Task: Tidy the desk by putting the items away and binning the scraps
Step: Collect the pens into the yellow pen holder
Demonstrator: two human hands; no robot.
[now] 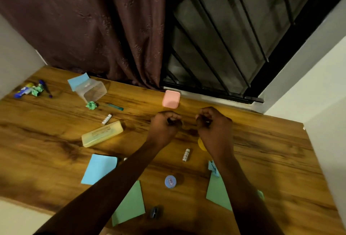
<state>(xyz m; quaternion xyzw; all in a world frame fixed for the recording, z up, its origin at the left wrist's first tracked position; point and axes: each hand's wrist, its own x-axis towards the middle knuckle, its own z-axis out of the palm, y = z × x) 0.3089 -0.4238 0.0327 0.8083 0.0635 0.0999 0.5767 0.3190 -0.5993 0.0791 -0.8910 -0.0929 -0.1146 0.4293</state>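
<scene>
Barely begun: blue paper (99,168), crumpled scrap (91,105), pencil case (102,136) litter the desk (271,159); left hand (164,125), right hand (215,124) curled, contents unclear

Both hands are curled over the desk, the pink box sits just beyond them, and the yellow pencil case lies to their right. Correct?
No. The head view shows the yellow pencil case lying to the left of the left hand and right hand, not to their right. Both are curled over the desk, with the pink box just beyond them.

L grip (165,123) fisted, R grip (213,122) curled
</scene>
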